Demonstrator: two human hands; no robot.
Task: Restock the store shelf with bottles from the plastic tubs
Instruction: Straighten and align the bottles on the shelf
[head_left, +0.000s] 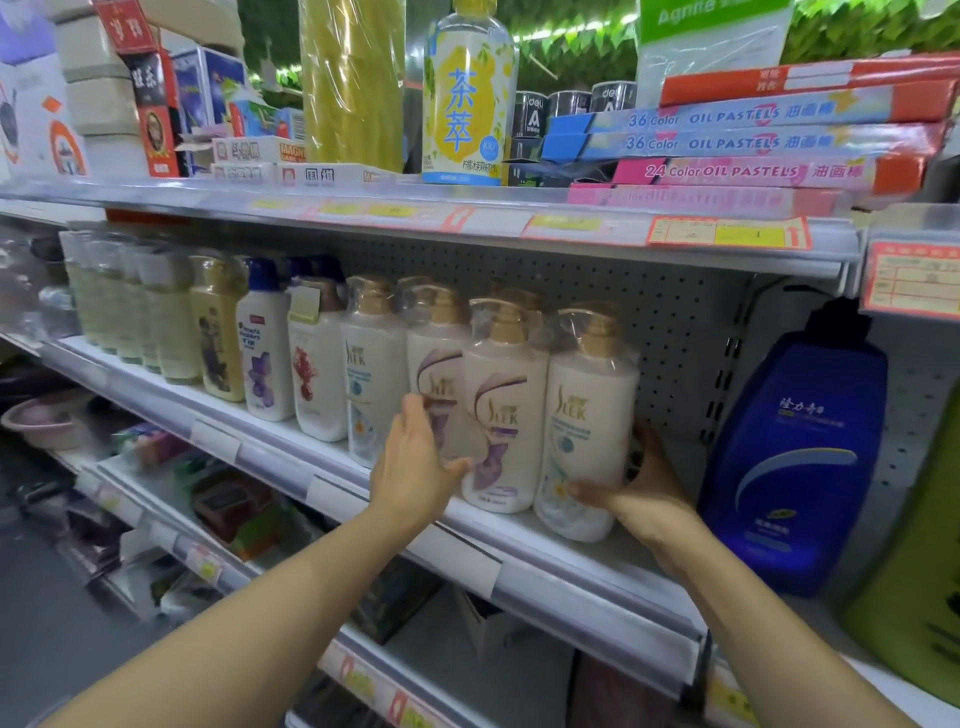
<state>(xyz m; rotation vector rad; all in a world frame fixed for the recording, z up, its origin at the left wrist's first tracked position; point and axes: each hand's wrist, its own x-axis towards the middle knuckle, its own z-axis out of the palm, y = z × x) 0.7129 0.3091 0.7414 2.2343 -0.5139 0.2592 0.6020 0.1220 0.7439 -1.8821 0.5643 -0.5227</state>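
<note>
A row of white pump bottles with gold caps stands on the middle shelf (519, 551). My right hand (644, 493) wraps around the base of the rightmost white bottle with a green-and-gold label (587, 415), thumb in front and fingers behind. My left hand (415, 467) rests flat, fingers apart, against the front of a white bottle with a purple label (439, 384); another purple-label bottle (501, 415) stands between the two hands. No plastic tub is in view.
A large blue bottle (795, 467) stands just right of my right hand, a green container (914, 597) beyond it. More bottles (218, 332) fill the shelf leftward. The upper shelf holds a tea bottle (467, 93) and oil pastel boxes (753, 140). Lower shelves hold mixed goods.
</note>
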